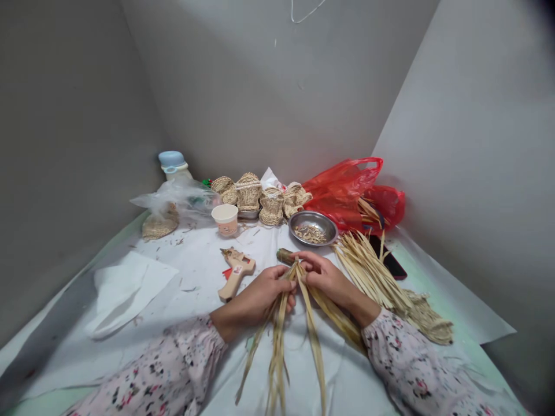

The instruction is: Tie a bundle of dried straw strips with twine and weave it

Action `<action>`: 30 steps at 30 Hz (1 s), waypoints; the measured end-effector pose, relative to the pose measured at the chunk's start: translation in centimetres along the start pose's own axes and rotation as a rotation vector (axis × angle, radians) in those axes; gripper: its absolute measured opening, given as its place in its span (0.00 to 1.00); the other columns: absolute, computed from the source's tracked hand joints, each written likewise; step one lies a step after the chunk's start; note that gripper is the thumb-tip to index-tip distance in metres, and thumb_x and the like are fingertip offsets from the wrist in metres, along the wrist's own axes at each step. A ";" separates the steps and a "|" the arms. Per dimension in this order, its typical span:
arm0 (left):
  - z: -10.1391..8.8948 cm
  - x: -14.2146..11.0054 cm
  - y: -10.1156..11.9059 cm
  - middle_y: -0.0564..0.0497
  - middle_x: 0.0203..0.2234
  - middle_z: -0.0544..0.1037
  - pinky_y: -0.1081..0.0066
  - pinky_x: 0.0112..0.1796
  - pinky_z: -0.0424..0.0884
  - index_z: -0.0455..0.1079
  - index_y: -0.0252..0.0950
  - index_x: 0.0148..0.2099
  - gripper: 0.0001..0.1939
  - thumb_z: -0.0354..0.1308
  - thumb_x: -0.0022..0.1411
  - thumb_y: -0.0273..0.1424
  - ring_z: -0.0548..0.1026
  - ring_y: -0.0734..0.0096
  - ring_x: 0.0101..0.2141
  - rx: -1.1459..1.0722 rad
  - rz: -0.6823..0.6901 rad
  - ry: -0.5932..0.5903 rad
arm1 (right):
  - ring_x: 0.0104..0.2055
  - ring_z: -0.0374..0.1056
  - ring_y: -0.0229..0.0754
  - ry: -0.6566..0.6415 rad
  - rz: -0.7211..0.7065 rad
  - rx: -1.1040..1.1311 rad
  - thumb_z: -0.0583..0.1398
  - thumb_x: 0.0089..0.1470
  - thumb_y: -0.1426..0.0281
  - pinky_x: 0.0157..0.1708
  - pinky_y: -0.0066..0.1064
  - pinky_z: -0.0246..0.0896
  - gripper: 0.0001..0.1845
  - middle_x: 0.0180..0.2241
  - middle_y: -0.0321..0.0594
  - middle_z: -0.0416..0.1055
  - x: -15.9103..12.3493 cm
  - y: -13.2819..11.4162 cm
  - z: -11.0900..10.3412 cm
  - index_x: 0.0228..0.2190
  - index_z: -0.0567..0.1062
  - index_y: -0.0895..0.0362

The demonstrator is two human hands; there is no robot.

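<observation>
Several long dried straw strips (313, 341) fan out toward me from a gathered top end. My left hand (271, 290) is closed around the strips on the left side, just below that end. On the other side, my right hand (327, 280) pinches the strips near the top, thumb and fingers together. Just beyond my fingertips lies a short brownish-green cylinder (285, 256); its kind is unclear. To the left of my left hand, a beige glue gun (236, 274) with a red trigger rests on its side.
A metal bowl (313, 229) holds straw scraps. Behind stand woven straw pieces (248, 193), a paper cup (225, 220) and a red plastic bag (347, 193). More straw strips (368, 271) lie at right, partly over a dark phone (392, 263). White paper (130, 289) lies left.
</observation>
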State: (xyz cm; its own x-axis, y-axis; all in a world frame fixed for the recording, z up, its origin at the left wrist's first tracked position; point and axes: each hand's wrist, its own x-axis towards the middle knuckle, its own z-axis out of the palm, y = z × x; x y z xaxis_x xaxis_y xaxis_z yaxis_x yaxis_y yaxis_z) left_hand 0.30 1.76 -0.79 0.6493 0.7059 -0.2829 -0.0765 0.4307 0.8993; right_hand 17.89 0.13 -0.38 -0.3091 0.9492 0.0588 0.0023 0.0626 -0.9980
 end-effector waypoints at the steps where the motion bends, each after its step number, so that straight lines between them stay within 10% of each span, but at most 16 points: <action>1: 0.0 0.1 0.0 0.55 0.20 0.70 0.78 0.19 0.61 0.66 0.34 0.42 0.10 0.57 0.56 0.28 0.67 0.79 0.17 0.032 0.001 0.029 | 0.29 0.64 0.37 0.001 0.002 -0.002 0.58 0.45 0.77 0.30 0.28 0.57 0.25 0.29 0.34 0.68 0.0 0.0 0.0 0.48 0.69 0.55; 30: -1.0 0.2 0.2 0.58 0.18 0.65 0.78 0.17 0.47 0.69 0.32 0.38 0.14 0.62 0.54 0.38 0.55 0.84 0.15 0.032 0.012 -0.013 | 0.23 0.66 0.34 -0.038 0.086 0.106 0.59 0.45 0.77 0.25 0.27 0.59 0.25 0.27 0.35 0.71 0.2 0.1 0.6 0.48 0.69 0.57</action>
State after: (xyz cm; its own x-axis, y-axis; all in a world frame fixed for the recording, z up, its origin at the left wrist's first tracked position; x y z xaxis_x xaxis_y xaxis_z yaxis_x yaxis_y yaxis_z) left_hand -0.29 2.57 -0.96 0.6583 0.7034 -0.2683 -0.0602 0.4044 0.9126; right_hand 17.30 0.12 -0.51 -0.3479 0.9372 -0.0256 -0.0700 -0.0532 -0.9961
